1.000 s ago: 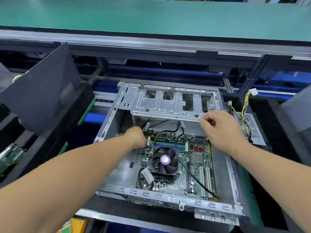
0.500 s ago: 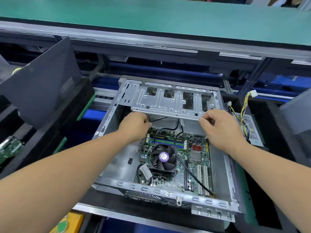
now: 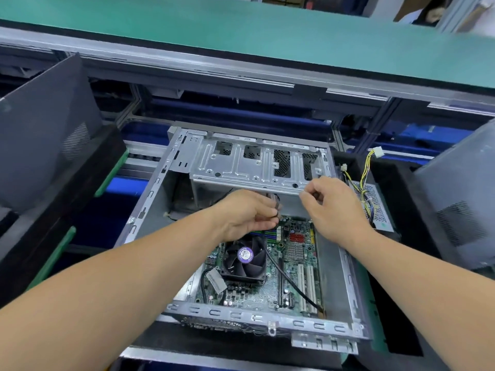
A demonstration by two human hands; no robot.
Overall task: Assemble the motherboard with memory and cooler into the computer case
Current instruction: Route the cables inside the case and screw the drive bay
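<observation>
In the head view the open case [image 3: 241,315] lies on a black tray [image 3: 214,349] with the motherboard [image 3: 292,266] flat inside, its fan cooler [image 3: 245,257] nearest the viewer and a drive cage [image 3: 241,167] spanning the far end. The left hand [image 3: 246,214] pinches a black cable [image 3: 292,283] over the board's far edge, hiding the memory slots, while the right hand [image 3: 332,210] has its fingers curled at the cage's rim, thumb and forefinger pinched on something too small to tell. Dark panels [image 3: 45,129] lean at left and right, a wired power supply [image 3: 372,202] sits just right of the case, and a green table [image 3: 241,30] runs across the back.
</observation>
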